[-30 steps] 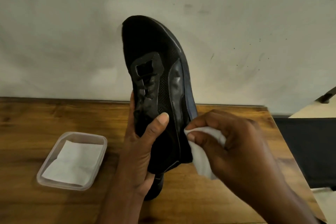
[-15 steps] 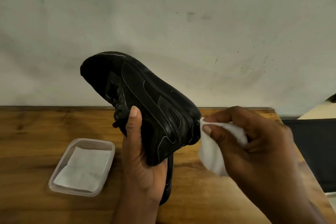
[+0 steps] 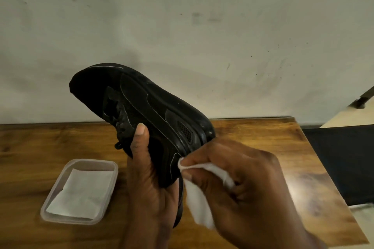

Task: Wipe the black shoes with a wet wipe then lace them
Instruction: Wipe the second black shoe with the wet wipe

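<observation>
**Now wiping the heel side of one shoe**

Grips the black shoe in the left hand, fingers curled round the upper and thumb lying up along its side. Holds it clear above the table, with the toe slanting up and away to the left of that hand and the sole turned to the far side.

Pinches a bunched white wet wipe between thumb and fingertips of the right hand. Presses its front corner against the heel-side panel just right of the left hand and lets the rest trail down under the right palm.

Looks like the wiping step, with lacing not yet begun. Cannot tell from the dark tangle by the left thumb how much lace sits in the eyelets.

Calls next for a stroke along the side panel and midsole toward the toe, plus a turn of the left wrist to bring up unwiped faces. Risks a slipping grip on a damp surface.

Shows a clear plastic tub on the table, down-left of the left hand, with a flat folded wipe inside.

Reads no brand, label or lettering anywhere, only pale seam lines and a mesh patch on the shoe's side.
</observation>
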